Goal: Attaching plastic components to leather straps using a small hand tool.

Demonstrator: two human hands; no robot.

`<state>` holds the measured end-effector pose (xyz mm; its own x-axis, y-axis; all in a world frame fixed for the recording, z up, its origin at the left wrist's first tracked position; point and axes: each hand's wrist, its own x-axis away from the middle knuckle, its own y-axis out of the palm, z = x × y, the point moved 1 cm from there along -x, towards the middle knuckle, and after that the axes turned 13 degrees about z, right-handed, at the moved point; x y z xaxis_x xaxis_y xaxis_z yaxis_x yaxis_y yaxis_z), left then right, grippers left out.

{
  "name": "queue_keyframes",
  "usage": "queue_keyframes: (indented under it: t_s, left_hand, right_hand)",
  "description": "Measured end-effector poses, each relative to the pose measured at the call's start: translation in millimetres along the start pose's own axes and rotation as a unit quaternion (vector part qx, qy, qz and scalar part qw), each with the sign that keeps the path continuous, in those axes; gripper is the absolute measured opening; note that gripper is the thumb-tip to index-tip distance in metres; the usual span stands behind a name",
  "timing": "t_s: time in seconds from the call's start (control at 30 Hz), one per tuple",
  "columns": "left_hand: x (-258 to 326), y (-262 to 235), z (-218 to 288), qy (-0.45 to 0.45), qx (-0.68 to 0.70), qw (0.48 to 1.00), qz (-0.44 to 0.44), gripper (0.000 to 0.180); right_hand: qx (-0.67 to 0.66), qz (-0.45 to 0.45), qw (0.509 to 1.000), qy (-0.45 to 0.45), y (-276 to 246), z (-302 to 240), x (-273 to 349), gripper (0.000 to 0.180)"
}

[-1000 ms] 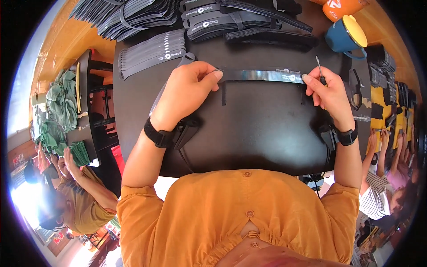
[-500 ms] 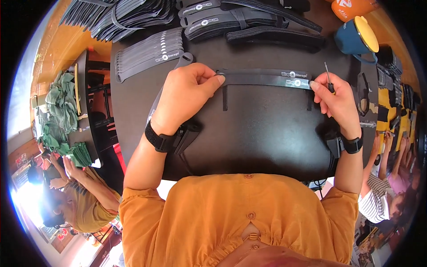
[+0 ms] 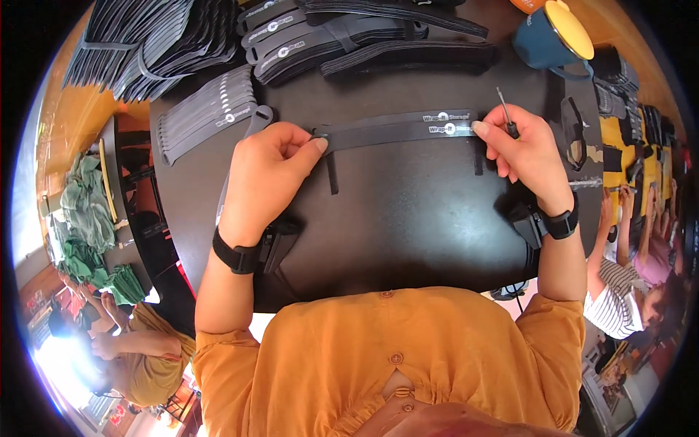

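Note:
My left hand [image 3: 271, 164] is closed, pinching the left end of a dark grey strap [image 3: 386, 131] between thumb and fingers. At the other end, my right hand [image 3: 530, 154] pinches the strap beside its pale printing. A second printed strap [image 3: 408, 119] lies along the far edge of the first, partly covered. Tucked in my right hand's fingers is a small pointed tool [image 3: 502, 98] with a thin metal shaft and black handle, its tip pointing up and away. Another strap with a looped end [image 3: 262, 114] runs beneath my left hand and wrist.
A fanned row of grey straps [image 3: 207, 109] lies at the left, with banded bundles [image 3: 131, 51] behind it. More strap stacks [image 3: 342, 44] fill the back. A blue mug [image 3: 542, 40] with a yellow lid stands back right. Black strips [image 3: 333, 173] mark the table. People work on both sides.
The whole view has shifted, so the table's things appear further left. Both hands keep their pinch on the strap. The person at the left has changed posture.

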<state>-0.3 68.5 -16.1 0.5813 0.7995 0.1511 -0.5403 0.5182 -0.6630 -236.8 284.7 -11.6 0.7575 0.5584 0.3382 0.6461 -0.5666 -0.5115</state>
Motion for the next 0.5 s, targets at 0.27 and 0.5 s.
queue_keyframes:
  t_s: [0.27,0.5]
  left_hand:
    - [0.0,0.3,4.4,-0.012,-0.018,1.000,0.010,0.020]
    - [0.0,0.3,3.0,-0.009,-0.020,1.000,0.018,0.020]
  right_hand:
    - [0.034,0.020,0.999,-0.003,1.9,-3.1,0.7,0.023]
    - [0.031,0.022,0.999,0.002,5.0,-3.9,-0.9,0.022]
